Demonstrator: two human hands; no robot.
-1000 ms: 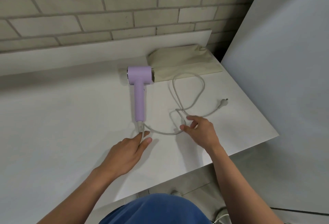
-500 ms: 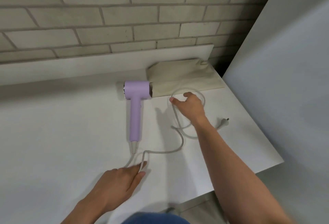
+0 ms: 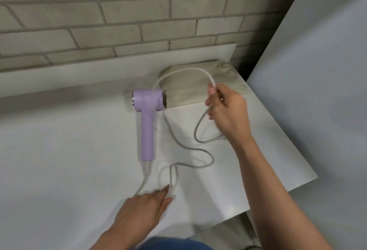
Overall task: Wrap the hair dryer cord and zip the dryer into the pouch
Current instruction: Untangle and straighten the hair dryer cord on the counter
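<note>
Partly hidden, the cord [image 3: 200, 151] passes behind the right hand [image 3: 228, 110].

The left half of the bench [image 3: 59, 150] is left bare, so free passage is offered there. The centre is obstructed by the hair dryer [image 3: 148, 122] and by the cord [image 3: 198, 150] looped toward lower centre. The upper right is closed off by the pouch [image 3: 198, 91], the brick wall [image 3: 139, 21] and a grey panel [image 3: 317, 91].

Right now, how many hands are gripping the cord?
2. The left hand pins a fold of the cord on the table near the dryer's handle end; the right hand lifts a loop by the pouch.
</note>
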